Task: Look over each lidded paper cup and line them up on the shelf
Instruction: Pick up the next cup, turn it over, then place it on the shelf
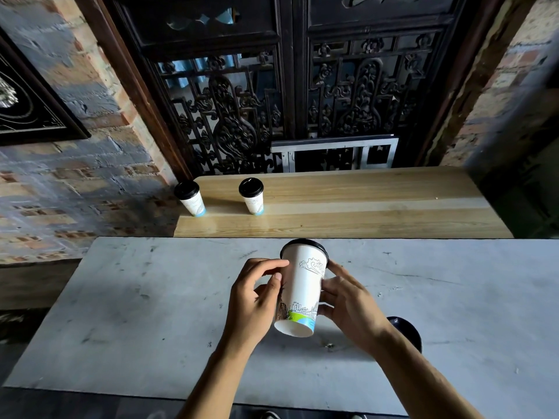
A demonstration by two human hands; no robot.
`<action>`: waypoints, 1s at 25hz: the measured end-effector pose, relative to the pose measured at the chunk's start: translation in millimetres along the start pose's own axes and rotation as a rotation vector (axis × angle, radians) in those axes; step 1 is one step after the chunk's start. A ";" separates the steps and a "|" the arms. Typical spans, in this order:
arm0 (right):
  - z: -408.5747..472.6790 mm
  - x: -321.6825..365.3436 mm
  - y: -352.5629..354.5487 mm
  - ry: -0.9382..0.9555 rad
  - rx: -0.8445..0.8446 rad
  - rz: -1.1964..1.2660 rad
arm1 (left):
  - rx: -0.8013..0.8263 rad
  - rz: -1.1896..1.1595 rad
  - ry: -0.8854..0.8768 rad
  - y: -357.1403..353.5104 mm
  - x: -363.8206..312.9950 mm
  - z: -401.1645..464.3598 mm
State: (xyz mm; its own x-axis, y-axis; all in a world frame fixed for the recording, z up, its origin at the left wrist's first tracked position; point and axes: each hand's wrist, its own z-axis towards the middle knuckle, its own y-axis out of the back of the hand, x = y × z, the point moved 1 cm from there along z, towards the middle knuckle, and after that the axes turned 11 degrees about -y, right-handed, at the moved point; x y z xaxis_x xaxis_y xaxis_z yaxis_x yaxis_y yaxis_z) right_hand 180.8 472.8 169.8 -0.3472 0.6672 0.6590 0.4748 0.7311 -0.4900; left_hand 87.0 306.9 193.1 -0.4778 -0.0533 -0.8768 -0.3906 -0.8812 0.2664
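Note:
I hold a white paper cup (302, 285) with a black lid and a green-blue band near its base, tilted with the lid pointing away from me, above the grey table (151, 297). My left hand (257, 300) grips its left side and my right hand (351, 306) its right side. Two more lidded cups stand upright on the wooden shelf (363, 204): one at the left end (191, 198), another (252, 196) a little to its right. A black lid (406, 331) of a further cup shows behind my right forearm; the rest is hidden.
The shelf runs behind the table, with bare wood to the right of the two cups. Carved dark wooden doors (287, 95) and a metal frame (332, 152) rise behind it. Brick walls flank both sides.

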 end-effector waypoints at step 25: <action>-2.0 2.6 3.0 -0.015 0.059 -0.048 | -0.065 -0.190 0.314 -4.1 3.1 -1.4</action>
State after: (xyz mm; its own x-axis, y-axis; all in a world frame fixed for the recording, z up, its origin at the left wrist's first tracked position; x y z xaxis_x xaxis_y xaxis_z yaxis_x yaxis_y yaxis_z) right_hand 183.0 476.4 171.2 -0.3805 0.6327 0.6745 0.4088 0.7693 -0.4910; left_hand 88.3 309.7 188.7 -0.1332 -0.0185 -0.9909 -0.3932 -0.9168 0.0699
